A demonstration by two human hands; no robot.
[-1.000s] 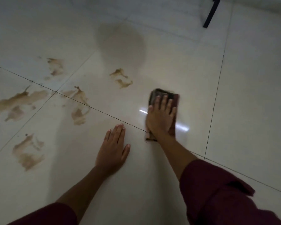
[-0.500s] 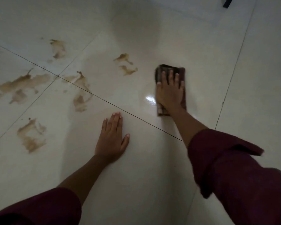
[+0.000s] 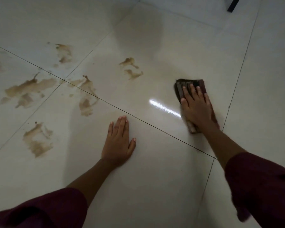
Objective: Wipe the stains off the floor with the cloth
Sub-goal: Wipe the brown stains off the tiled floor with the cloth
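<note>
Several stains (image 3: 28,89): remaining unwiped on the floor (image 3: 155,178).
Right hand (image 3: 197,107): pressing the cloth (image 3: 179,87) flat, sliding rightward, away from them.
Left hand (image 3: 118,140): resting released, bracing.

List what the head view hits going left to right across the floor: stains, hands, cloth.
Large stain on the left tile → stain across the grout line → left hand, flat on the floor → small double stain → right hand pressing on the cloth.

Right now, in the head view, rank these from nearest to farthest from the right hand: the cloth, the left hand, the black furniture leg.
1. Cloth, under the right hand.
2. Left hand, flat on the floor, to its left.
3. Black furniture leg, top edge, far away.
</note>
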